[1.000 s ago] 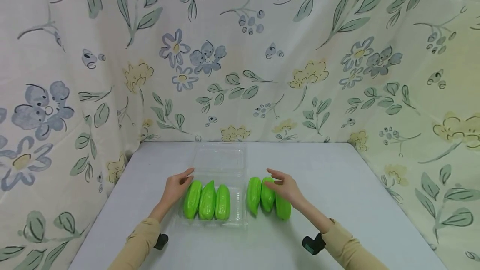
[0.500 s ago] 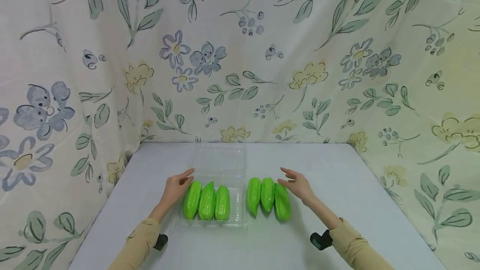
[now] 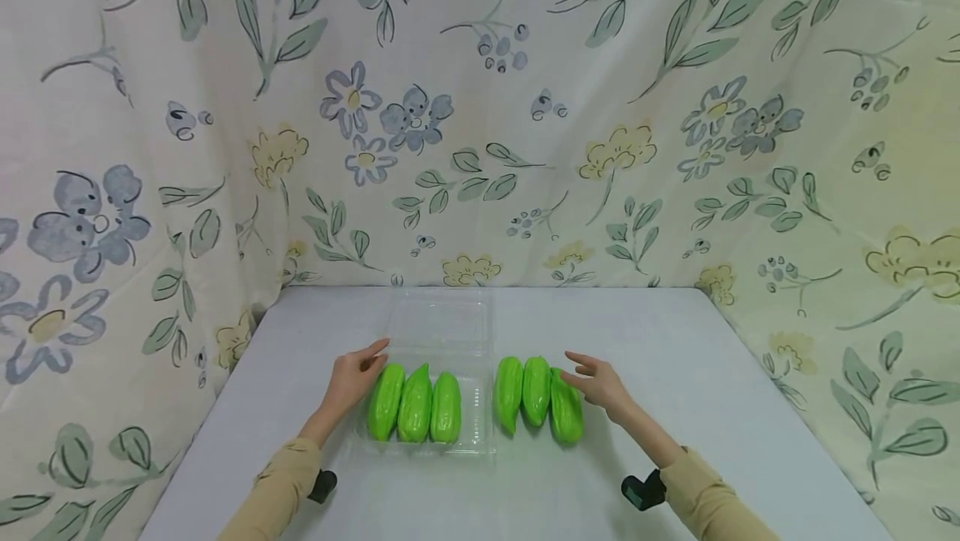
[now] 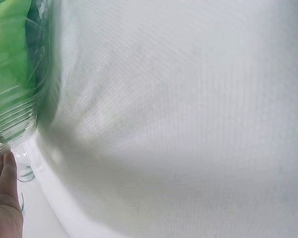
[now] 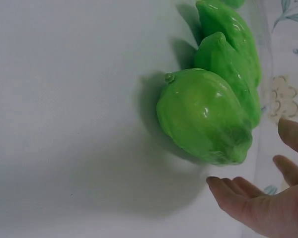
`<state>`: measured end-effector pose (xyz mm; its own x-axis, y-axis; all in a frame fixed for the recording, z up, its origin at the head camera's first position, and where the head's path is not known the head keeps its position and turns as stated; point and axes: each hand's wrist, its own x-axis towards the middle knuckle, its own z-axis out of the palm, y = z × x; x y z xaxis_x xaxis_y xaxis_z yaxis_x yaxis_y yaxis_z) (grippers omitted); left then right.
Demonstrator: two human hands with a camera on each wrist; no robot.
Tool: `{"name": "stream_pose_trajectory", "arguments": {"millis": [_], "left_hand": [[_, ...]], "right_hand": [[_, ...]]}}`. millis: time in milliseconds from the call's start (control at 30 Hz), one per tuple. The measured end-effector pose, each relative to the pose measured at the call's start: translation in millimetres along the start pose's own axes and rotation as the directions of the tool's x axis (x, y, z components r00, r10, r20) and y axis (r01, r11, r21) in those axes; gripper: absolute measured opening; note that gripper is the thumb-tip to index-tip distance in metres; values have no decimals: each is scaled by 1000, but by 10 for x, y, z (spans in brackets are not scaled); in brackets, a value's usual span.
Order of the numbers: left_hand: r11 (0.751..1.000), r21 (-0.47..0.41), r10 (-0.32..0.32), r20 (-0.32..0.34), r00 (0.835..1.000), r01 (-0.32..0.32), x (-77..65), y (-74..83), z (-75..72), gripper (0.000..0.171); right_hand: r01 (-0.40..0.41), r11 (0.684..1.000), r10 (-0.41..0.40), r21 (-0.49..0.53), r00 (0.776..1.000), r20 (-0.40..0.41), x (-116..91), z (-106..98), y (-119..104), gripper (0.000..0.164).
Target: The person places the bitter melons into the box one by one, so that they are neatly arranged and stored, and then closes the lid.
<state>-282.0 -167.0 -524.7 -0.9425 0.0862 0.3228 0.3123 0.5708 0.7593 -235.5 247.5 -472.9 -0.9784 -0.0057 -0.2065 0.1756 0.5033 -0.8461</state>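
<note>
A transparent hinged plastic box (image 3: 476, 408) lies open on the white table, its lid (image 3: 441, 323) folded back. Three glossy green elongated fruits or vegetables (image 3: 415, 406) sit side by side inside it. My left hand (image 3: 355, 378) is at the box's left side; its extended fingers touch the rim near a corner, as the left wrist view shows. Right of the box lie three more of these green pieces in a row. Beside the rightmost green piece (image 5: 203, 114) is my right hand (image 3: 603, 387), fingers spread and relaxed, holding nothing. Its thumb and fingers are around the far end, apparently without gripping.
A white cloth-covered table (image 3: 720, 408) carries everything. Behind it hangs a floral curtain (image 3: 480, 107), which also runs along both sides. A dark wrist-camera mount (image 3: 643, 491) sits below the right wrist, and another dark mount (image 3: 323, 485) below the left.
My right hand has drawn back to the right from over the green pieces, then dipped slightly beside the rightmost one. The rightmost piece has tilted slightly. My left hand stays put.
</note>
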Motion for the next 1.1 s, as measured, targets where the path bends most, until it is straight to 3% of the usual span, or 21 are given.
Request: {"name": "stream_pose_trajectory", "arguments": {"millis": [400, 700, 1100], "left_hand": [[1000, -16, 25, -18, 1000, -25, 3, -32, 20, 33], [1000, -17, 25, -13, 1000, -25, 2, -35, 20, 33], [999, -9, 39, -23, 999, -39, 3, -1, 13, 33]], "right_hand": [[-47, 999, 46, 15, 999, 20, -72, 74, 162, 57], [-18, 1000, 18, -3, 1000, -17, -87, 138, 234, 57], [7, 997, -7, -75, 1000, -4, -148, 121, 233, 57]]}}
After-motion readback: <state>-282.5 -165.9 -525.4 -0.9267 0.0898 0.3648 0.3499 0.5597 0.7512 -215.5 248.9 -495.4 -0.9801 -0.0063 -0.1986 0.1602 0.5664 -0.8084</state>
